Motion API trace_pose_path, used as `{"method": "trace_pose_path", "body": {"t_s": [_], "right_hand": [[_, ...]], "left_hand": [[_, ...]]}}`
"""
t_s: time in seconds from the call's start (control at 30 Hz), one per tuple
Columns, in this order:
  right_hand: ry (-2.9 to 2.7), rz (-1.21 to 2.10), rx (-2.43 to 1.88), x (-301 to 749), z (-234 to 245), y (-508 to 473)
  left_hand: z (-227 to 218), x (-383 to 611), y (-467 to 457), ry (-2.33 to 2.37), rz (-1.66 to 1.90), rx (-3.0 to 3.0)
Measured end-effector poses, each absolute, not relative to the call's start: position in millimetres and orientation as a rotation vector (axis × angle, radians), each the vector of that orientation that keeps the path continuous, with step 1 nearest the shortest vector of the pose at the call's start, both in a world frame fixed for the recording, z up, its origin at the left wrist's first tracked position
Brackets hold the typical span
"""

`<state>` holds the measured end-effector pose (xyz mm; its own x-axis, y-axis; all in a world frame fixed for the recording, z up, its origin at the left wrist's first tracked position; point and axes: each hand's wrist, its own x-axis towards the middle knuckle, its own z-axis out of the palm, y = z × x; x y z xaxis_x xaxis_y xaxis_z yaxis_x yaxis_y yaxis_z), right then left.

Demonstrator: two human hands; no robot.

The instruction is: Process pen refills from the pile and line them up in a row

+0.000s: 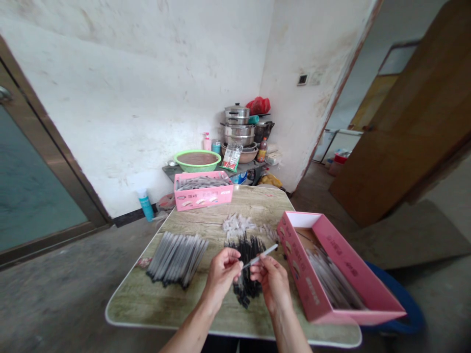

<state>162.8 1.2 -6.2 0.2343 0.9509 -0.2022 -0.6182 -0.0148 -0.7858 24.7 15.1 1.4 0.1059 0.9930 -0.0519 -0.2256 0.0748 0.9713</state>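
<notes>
My left hand (222, 272) and my right hand (271, 279) meet above the middle of a small table (147, 299). Both are closed on one thin pen (262, 255) whose clear barrel slants up to the right. Under my hands lies a heap of black pen parts (246, 250). Beyond it sits a pile of small clear caps (237, 224). A row of grey pens (177, 257) lies to the left of my left hand.
An open pink box (324, 294) with pens stands at the table's right edge, another pink box (203, 190) at the far end. Pots, a green basin (197, 160) and bottles sit on a low shelf by the wall. A wooden door (412, 127) stands open at right.
</notes>
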Motion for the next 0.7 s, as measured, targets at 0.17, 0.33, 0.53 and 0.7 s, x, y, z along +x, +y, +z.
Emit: {"method": "trace_pose_path", "body": {"t_s": [0.17, 0.33, 0.53, 0.7], "right_hand": [[-0.469, 1.335, -0.903, 147, -3, -3], [-0.492, 1.359, -0.910, 140, -4, -7], [-0.578, 1.429, -0.906, 124, -5, -14], [-0.596, 1.489, -0.872, 126, 1, -15]], "left_hand": [[-2, 34, 15, 0.993, 1.374, 0.789], [-2, 37, 20, 0.891, 1.325, 0.642], [5, 40, 20, 0.872, 1.333, 0.713], [8, 36, 22, 0.870, 1.243, 0.811]]}}
